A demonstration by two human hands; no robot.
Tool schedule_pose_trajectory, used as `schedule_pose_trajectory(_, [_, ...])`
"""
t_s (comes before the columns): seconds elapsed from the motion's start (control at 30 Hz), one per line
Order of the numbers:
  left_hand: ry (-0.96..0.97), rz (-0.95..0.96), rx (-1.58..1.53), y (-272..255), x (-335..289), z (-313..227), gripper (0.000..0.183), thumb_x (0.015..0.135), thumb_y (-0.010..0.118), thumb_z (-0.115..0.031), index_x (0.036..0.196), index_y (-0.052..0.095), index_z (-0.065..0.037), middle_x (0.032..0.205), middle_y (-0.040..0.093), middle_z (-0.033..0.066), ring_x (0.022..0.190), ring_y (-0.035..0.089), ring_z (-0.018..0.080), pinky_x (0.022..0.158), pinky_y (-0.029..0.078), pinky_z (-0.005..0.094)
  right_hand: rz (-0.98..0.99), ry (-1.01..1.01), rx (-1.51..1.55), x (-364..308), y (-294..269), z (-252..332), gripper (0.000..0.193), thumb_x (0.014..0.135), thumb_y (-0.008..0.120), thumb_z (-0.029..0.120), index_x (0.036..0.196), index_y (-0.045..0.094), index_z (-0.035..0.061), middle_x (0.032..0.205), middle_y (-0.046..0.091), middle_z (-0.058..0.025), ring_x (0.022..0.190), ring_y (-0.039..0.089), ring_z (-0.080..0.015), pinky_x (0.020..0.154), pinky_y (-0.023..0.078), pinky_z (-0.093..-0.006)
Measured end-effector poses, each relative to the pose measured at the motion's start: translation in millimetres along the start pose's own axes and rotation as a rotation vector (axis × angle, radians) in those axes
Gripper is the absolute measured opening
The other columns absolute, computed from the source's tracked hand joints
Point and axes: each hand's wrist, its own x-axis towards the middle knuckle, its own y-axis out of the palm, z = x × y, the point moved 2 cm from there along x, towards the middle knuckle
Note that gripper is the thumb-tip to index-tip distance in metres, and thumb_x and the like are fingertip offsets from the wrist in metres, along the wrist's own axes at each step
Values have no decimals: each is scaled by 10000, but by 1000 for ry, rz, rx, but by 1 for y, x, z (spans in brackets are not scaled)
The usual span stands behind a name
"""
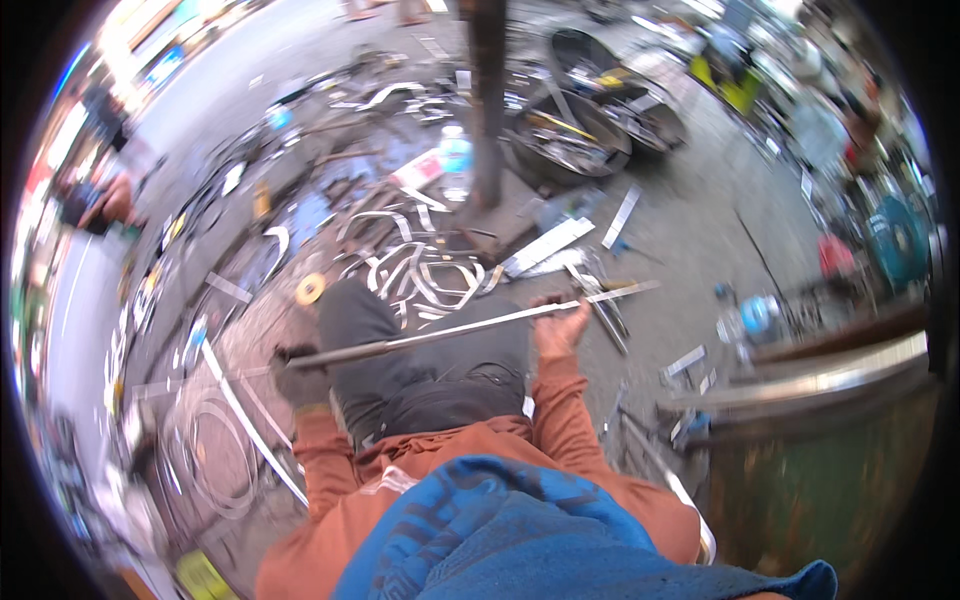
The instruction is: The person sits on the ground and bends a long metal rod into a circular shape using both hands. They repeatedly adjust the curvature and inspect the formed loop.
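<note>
Two hands of mine hold one long metal bar [460, 331] across my lap, seen in the head view, with twelve o'clock straight ahead of me. My left hand [302, 378], dark-gloved, sits at nine o'clock, closed around the bar's thicker, darker end. My right hand [561, 328], bare, is at about two o'clock, palm turned up, fingers bent about the bar; blur hides how tightly. From left to right the bar climbs slightly, passing above my dark trousers [375, 345], its thin end pointing toward two.

At twelve, just beyond my lap, bent pale strips [420, 275] lie tangled; farther out on that line stand a clear bottle [455, 165] and a dark post [487, 110]. A yellowish ring [310, 289] lies toward ten-thirty. Flat white strips [550, 247] lie toward one-thirty, and dark bowls [570, 145] heaped with scraps are farther off at one. Toward eight-thirty, a clear loose coil [215, 503] rests beside a long white strip [245, 405].
</note>
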Motion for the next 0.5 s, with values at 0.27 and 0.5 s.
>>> schedule_pose_trajectory(0.27, [-15, -118, 54, 37, -27, 32, 174, 879, 487, -295, 790, 513, -147, 624, 505, 5, 551, 524, 178, 587, 484, 375, 240, 187, -118, 48, -14, -7, 209, 907, 432, 350, 798, 510, 190, 683, 520, 38, 673, 555, -136, 684, 455, -412])
schedule_pose_trajectory(0.5, [-66, 62, 202, 71, -49, 21, 216, 897, 496, -367, 848, 550, -164, 707, 572, 3, 637, 571, 183, 621, 515, 403, 186, 126, -147, 76, 19, 61, 574, 939, 178, 554, 682, 448, 117, 557, 429, 21, 491, 445, -133, 649, 477, -442])
